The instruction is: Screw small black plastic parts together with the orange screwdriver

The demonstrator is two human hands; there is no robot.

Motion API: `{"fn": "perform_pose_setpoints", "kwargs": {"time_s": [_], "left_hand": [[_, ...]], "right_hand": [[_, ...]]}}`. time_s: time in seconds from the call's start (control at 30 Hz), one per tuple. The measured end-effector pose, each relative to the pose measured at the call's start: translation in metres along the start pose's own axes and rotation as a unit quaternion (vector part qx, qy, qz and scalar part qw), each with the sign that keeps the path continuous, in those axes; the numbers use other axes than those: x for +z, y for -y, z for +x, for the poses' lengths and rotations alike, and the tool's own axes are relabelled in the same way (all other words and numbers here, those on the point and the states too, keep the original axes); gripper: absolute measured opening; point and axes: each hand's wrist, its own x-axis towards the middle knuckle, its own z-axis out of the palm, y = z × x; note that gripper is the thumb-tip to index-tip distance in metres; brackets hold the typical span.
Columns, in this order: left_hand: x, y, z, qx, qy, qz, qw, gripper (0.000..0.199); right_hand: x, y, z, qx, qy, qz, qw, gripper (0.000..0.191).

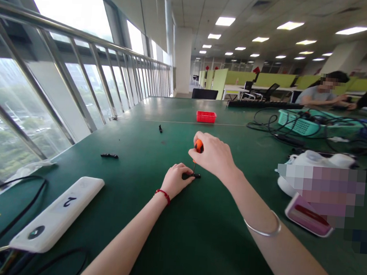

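Observation:
My right hand (pixel 215 155) is closed around the orange and black handle of a screwdriver (pixel 198 146). Its thin shaft points down and its tip meets a small black part (pixel 196 176) on the green table (pixel 154 186). Beside it, my left hand (pixel 176 179) pinches that small black part between thumb and fingers, low on the tabletop. The fingers hide much of the part, so its exact kind does not show. Two more black pieces lie apart from my hands: one long piece (pixel 109 155) at the left and a smaller one (pixel 160 129) farther back.
A red basket (pixel 206 117) stands ahead. At the right are a teal basket (pixel 305 124) with black cables, a white bottle-like object (pixel 312 158) and a pink-and-white case (pixel 309 215). A white power bank (pixel 60 212) lies left, near cables and a railing. Another person (pixel 320 93) sits at far right.

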Motion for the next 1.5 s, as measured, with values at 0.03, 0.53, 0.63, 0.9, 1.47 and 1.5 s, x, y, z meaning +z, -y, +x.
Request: {"fn": "perform_pose_setpoints", "kwargs": {"time_s": [0.03,0.53,0.63,0.9,1.47,1.5], "left_hand": [[0.001,0.001,0.000,0.002,-0.001,0.001,1.000,0.009],[0.002,-0.001,-0.001,0.017,-0.003,0.021,1.000,0.009],[0.002,-0.001,-0.001,0.019,-0.008,0.020,1.000,0.008],[0.002,-0.001,0.001,0.019,-0.005,0.012,1.000,0.006],[0.001,-0.001,-0.001,0.016,-0.001,0.022,1.000,0.011],[0.001,-0.001,-0.001,0.017,-0.001,0.022,1.000,0.010]], "right_hand": [[-0.001,-0.001,-0.001,0.002,0.007,-0.003,1.000,0.019],[-0.004,0.001,-0.009,0.009,0.002,-0.048,0.999,0.023],[-0.002,0.001,-0.008,0.008,-0.009,-0.032,0.999,0.027],[0.009,0.005,-0.006,0.023,0.013,-0.003,1.000,0.019],[0.004,-0.001,-0.005,0.035,-0.018,-0.018,0.999,0.019],[0.004,-0.001,-0.005,0.035,-0.015,-0.021,0.999,0.022]]}}
